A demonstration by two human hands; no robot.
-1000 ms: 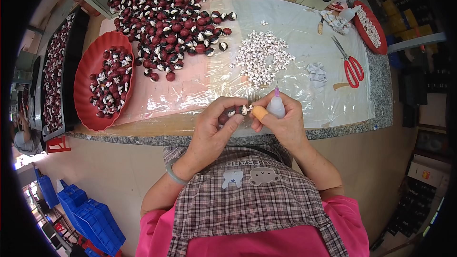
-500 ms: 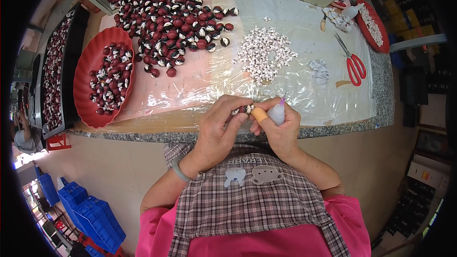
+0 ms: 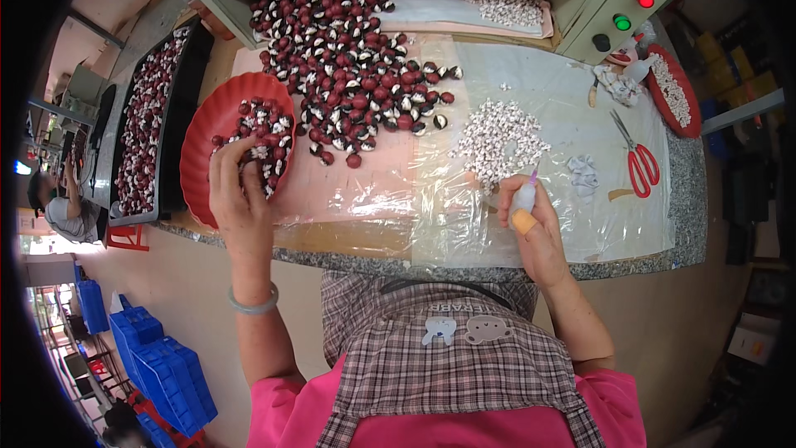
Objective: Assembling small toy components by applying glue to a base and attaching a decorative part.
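Note:
My left hand (image 3: 238,191) is over the red scalloped bowl (image 3: 199,145), its fingers bent and apart from the thumb. Its fingertips are among small round dark-red pieces (image 3: 269,120) with white bits, and nothing is plainly gripped. My right hand (image 3: 539,232) is closed around a small translucent squeeze bottle (image 3: 524,197) with a thin purple tip pointing up. An orange-yellow cover (image 3: 523,221) wraps the thumb of that hand. Just beyond the bottle lies a loose pile of small white pieces (image 3: 502,137). A large heap of red, black and white balls (image 3: 356,75) spreads across the plastic-covered table.
Red-handled scissors (image 3: 641,168) and a crumpled cloth (image 3: 583,174) lie to the right. A red dish (image 3: 688,112) of white pieces stands at the right edge. A green-grey machine (image 3: 609,8) spans the back. A black tray (image 3: 170,137) of balls stands far left.
My left hand has left the right hand and moved to the red bowl; the small ball it held no longer shows there. My right hand has shifted right, still holding the bottle. The view has shifted.

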